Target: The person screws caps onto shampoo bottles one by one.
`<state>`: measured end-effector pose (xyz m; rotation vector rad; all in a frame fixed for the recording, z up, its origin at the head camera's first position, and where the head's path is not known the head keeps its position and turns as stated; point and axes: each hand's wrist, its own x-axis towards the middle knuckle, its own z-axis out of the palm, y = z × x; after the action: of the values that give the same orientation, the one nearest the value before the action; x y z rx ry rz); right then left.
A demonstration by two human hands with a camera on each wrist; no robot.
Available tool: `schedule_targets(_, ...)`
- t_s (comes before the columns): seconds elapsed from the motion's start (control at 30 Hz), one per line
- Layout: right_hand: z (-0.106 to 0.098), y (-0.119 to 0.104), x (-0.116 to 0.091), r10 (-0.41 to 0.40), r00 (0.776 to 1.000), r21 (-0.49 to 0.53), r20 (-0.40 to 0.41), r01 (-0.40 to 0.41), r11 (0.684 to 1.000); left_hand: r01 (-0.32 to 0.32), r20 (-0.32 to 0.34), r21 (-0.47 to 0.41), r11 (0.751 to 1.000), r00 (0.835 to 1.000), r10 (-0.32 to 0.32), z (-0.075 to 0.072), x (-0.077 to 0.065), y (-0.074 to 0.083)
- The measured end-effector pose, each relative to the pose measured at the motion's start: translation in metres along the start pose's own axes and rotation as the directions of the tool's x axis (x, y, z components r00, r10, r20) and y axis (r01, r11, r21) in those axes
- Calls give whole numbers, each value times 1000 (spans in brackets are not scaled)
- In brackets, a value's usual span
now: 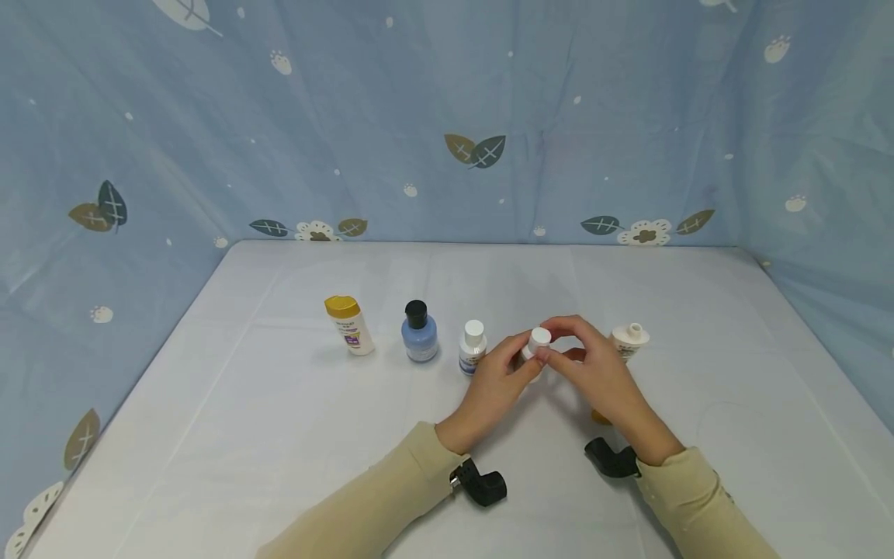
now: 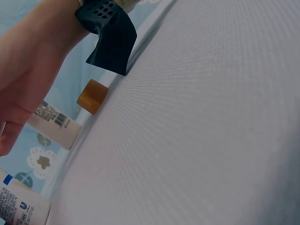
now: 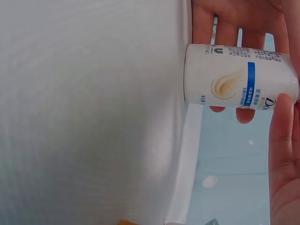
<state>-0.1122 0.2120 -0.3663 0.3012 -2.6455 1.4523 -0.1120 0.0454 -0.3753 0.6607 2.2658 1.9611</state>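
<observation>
My left hand (image 1: 492,378) grips a white Dove bottle (image 3: 229,84) that stands upright on the table, its fingers curled behind the body in the right wrist view. My right hand (image 1: 602,373) pinches that bottle's white screw cap (image 1: 541,335) between thumb and fingers. Just behind the right hand is a white bottle (image 1: 630,335) with its neck bare. Below the right wrist, partly covered, a golden-yellow cap (image 1: 601,418) rests on the table; it shows whole in the left wrist view (image 2: 93,96).
Left of my hands stand a white bottle with a white cap (image 1: 472,348), a blue bottle with a black cap (image 1: 420,335) and a white bottle with a yellow cap (image 1: 351,326). A white cloth covers the table (image 1: 244,435); a blue curtain (image 1: 391,116) hangs behind.
</observation>
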Motion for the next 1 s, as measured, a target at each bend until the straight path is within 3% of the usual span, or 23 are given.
schedule_targets(0.2, -1, 0, 0, 54, 998, 33, -12, -53, 998, -1, 3, -18, 1000, 1000, 1, 4, 4, -17)
schedule_targets(0.3, -1, 0, 0, 37, 999, 29, -10, -36, 999, -3, 0, 0, 1000, 1000, 3, 3, 4, -16)
schedule_targets(0.43, 0, 1, 0, -3, 1000, 33, -7, 3, 999, -4, 1, 13, 1000, 1000, 4, 1, 1, -4)
schedule_targets(0.67, -1, -17, -2, 2, 1000, 20, 2, -2, 1000, 1, 0, 0, 1000, 1000, -1, 5, 6, -33)
schedule_targets(0.8, -3, -31, -5, 7, 1000, 10, 4, -7, 1000, -15, 0, 1, 1000, 1000, 15, 6, 7, -37)
schedule_targets(1.0, -4, -35, -5, -5, 1000, 18, 8, 5, 1000, -26, 3, 12, 1000, 1000, 26, 7, 7, -37)
